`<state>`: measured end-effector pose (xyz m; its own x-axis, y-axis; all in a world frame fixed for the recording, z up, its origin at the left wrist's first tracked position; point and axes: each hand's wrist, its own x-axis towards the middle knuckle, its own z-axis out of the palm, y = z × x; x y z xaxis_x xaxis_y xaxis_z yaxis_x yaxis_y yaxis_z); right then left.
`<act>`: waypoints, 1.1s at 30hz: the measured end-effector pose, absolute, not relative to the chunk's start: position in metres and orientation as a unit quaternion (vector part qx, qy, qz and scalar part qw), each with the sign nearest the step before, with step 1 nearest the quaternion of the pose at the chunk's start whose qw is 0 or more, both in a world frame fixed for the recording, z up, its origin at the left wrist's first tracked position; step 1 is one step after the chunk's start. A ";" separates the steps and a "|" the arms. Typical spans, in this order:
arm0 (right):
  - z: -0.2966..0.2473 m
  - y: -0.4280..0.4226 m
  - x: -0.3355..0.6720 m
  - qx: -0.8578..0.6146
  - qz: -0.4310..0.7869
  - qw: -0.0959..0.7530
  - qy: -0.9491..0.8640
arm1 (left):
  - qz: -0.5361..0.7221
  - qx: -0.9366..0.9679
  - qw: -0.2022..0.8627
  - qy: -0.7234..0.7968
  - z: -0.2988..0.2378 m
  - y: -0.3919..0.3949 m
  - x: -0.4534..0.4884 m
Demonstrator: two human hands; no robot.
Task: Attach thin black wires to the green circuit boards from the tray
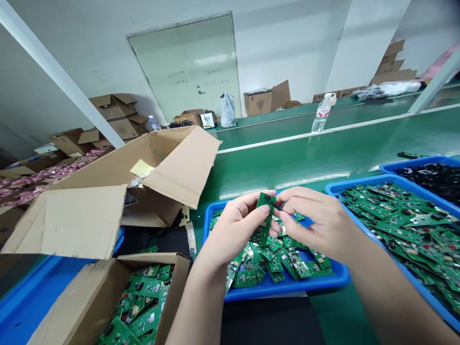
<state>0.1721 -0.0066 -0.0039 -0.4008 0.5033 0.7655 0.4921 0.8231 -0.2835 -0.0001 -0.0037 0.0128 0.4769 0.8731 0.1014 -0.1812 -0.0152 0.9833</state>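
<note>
My left hand (239,223) is closed around a green circuit board (264,223), thumb on its face, with a small black part near the board's upper end. Beside that upper edge, my right hand (312,215) has its thumb and fingertips pinched together; whether they grip the board or some small part I cannot make out. Both hands are above a blue tray (287,290) holding many loose circuit boards (276,261). At lower left, a cardboard box (86,297) contains more boards.
On the right stands another blue tray (362,181) heaped with boards, and behind it a tray of black parts (434,177). A large open carton (168,167) takes up the left. A water bottle (322,115) stands on the green bench (258,165).
</note>
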 end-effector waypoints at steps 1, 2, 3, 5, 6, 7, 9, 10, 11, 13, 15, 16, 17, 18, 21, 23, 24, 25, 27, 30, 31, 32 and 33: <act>-0.004 -0.006 0.172 -0.299 0.011 0.456 -0.838 | 0.410 0.582 0.634 0.301 0.013 -0.004 0.000; -0.005 -0.006 0.173 -0.300 0.016 0.453 -0.840 | 0.405 0.588 0.630 0.304 0.013 -0.004 0.000; -0.005 -0.006 0.173 -0.301 0.024 0.448 -0.841 | 0.400 0.595 0.624 0.310 0.013 -0.004 0.000; -0.006 -0.006 0.173 -0.304 0.044 0.439 -0.844 | 0.395 0.610 0.604 0.328 0.013 -0.004 0.000; -0.006 -0.006 0.173 -0.308 0.055 0.435 -0.844 | 0.393 0.617 0.593 0.336 0.013 -0.004 0.000; -0.006 -0.006 0.173 -0.312 0.066 0.430 -0.844 | 0.391 0.623 0.584 0.342 0.013 -0.004 0.000; -0.006 -0.006 0.173 -0.316 0.081 0.425 -0.844 | 0.390 0.627 0.578 0.347 0.013 -0.004 0.001; -0.006 -0.006 0.173 -0.316 0.085 0.426 -0.844 | 0.389 0.626 0.581 0.345 0.013 -0.004 0.001; -0.006 -0.006 0.173 -0.316 0.087 0.428 -0.843 | 0.390 0.622 0.585 0.343 0.013 -0.003 0.002; -0.007 -0.005 0.173 -0.314 0.088 0.434 -0.840 | 0.393 0.612 0.594 0.344 0.013 -0.004 0.003; -0.007 -0.005 0.172 -0.311 0.093 0.439 -0.838 | 0.396 0.604 0.597 0.349 0.014 -0.004 0.005; -0.007 -0.005 0.172 -0.311 0.097 0.439 -0.838 | 0.398 0.601 0.598 0.351 0.015 -0.005 0.005; -0.007 -0.004 0.172 -0.310 0.101 0.438 -0.838 | 0.400 0.600 0.597 0.352 0.015 -0.005 0.006; -0.007 -0.004 0.172 -0.308 0.105 0.438 -0.838 | 0.402 0.599 0.595 0.353 0.015 -0.006 0.006; -0.006 -0.004 0.172 -0.307 0.112 0.436 -0.839 | 0.404 0.607 0.586 0.353 0.015 -0.006 0.007; -0.006 -0.004 0.173 -0.308 0.119 0.434 -0.838 | 0.403 0.618 0.573 0.356 0.015 -0.006 0.008; -0.006 -0.004 0.173 -0.309 0.122 0.432 -0.838 | 0.402 0.623 0.567 0.360 0.015 -0.006 0.008; -0.007 -0.003 0.173 -0.310 0.126 0.430 -0.838 | 0.401 0.626 0.561 0.365 0.015 -0.006 0.009; -0.007 -0.003 0.173 -0.314 0.131 0.425 -0.839 | 0.398 0.633 0.546 0.378 0.015 -0.007 0.010; -0.007 -0.002 0.174 -0.323 0.132 0.411 -0.842 | 0.393 0.644 0.523 0.398 0.015 -0.006 0.011; -0.007 -0.002 0.174 -0.326 0.131 0.408 -0.843 | 0.392 0.647 0.517 0.401 0.015 -0.006 0.012; -0.007 -0.002 0.174 -0.327 0.129 0.403 -0.845 | 0.393 0.648 0.513 0.402 0.014 -0.006 0.012; -0.006 -0.002 0.174 -0.328 0.128 0.399 -0.847 | 0.395 0.648 0.511 0.403 0.014 -0.006 0.012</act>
<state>0.1743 -0.0018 -0.0065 -0.4662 0.6579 0.5915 0.4536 0.7517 -0.4787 0.0124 -0.0055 0.0137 0.3621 0.9267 0.1008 0.1194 -0.1534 0.9809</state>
